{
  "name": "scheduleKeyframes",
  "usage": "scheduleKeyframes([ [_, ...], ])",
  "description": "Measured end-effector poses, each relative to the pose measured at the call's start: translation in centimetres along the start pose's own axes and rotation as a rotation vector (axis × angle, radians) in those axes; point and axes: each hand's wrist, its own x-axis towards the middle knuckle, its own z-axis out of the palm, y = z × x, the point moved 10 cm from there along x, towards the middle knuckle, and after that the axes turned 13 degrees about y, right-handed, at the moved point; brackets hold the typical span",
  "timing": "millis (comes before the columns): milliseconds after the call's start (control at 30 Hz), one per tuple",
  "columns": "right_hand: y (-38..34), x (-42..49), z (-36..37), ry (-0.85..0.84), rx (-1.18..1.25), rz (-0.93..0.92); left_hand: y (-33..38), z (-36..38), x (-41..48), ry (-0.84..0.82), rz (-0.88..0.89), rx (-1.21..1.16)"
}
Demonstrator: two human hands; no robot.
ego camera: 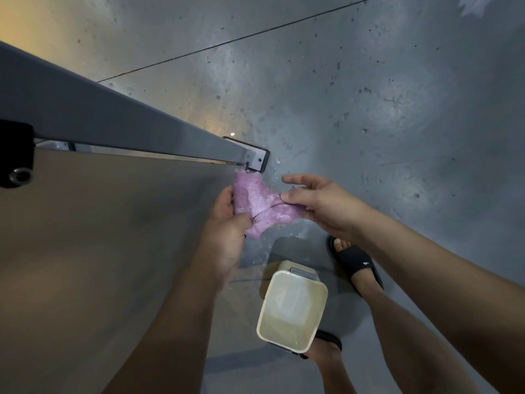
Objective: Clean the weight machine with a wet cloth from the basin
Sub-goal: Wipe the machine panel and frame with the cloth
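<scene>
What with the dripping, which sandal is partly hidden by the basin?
The lower sandal, at the basin corner: only part shows past the rim. The other sandal is fully visible.

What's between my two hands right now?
The purple cloth spans the gap: the left hand grips one end and the right hand holds the other, as the head view shows.

Grips the left side of the cloth (261, 204) with the left hand (227, 226), thumb laid across its lower edge, fingers (226, 194) curled round it from behind. Pinches the right end of the cloth with the right hand (321, 203), thumb pressed on top, index finger stretched straight just above the cloth and clear of it. Holds both bare forearms out, converging on the cloth from either side.
</scene>
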Motion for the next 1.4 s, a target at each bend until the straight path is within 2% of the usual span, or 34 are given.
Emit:
scheduleKeyframes([
  [100,0.3,-0.1,0.3,-0.029,-0.109,-0.012,-0.3,0.0,0.2,0.002,0.004,0.015],
  [167,-0.3,0.0,0.0,0.008,-0.109,-0.089,-0.4,-0.7,0.7,0.069,0.041,0.134],
  [267,-1.8,-0.3,-0.3,0.079,-0.185,-0.249,-0.1,-1.1,0.8,0.141,0.161,0.58],
  [333,-2.2,-0.6,0.0,0.098,-0.213,-0.315,-0.2,-0.4,0.3,0.091,0.205,0.747],
  [433,-1.8,-1.0,1.0,0.046,-0.201,-0.292,-1.5,1.9,-0.8,-0.097,0.098,0.654],
  [500,-1.4,-1.5,1.7,-0.037,-0.16,-0.242,-1.6,3.1,-1.3,-0.17,0.099,0.593],
  [600,-1.6,-2.6,2.5,-0.149,-0.13,-0.244,-0.8,3.2,-1.4,-0.142,0.127,0.442],
  [700,-2.3,-2.3,1.6,-0.069,-0.106,-0.249,-0.1,2.2,-1.0,-0.054,0.205,0.509],
  [767,-2.9,-1.6,0.6,0.004,-0.064,-0.25,0.0,1.3,-0.8,0.005,0.146,0.451],
  [800,-3.3,-1.5,0.3,0.014,-0.094,-0.272,0.1,1.0,-0.8,0.025,0.092,0.361],
  [867,-4.1,-1.6,0.3,-0.041,-0.307,-0.385,0.6,0.5,-0.9,0.067,0.017,0.225],
  [933,-3.7,-2.6,1.8,-0.228,-0.578,-0.458,1.3,0.2,-1.0,0.084,0.0,0.186],
  [1000,-2.7,-3.1,2.8,-0.347,-0.67,-0.442,1.8,0.3,-1.1,0.055,0.005,0.192],
  [1100,-2.4,-3.1,2.6,-0.367,-0.567,-0.333,2.2,1.1,-0.8,-0.028,-0.03,0.188],
  [1200,-3.4,-3.6,2.5,-0.373,-0.357,-0.311,1.7,0.9,0.0,-0.056,-0.229,-0.037],
  [1300,-4.4,-3.3,1.6,-0.263,-0.155,-0.312,-0.7,-1.5,0.8,0.208,-0.471,-0.512],
  [1333,-4.6,-3.2,1.3,-0.222,-0.126,-0.314,-1.5,-1.6,0.7,0.251,-0.492,-0.553],
  [1400,-4.4,-3.0,1.1,-0.184,-0.113,-0.307,-2.8,-0.4,-0.1,0.196,-0.487,-0.398],
])
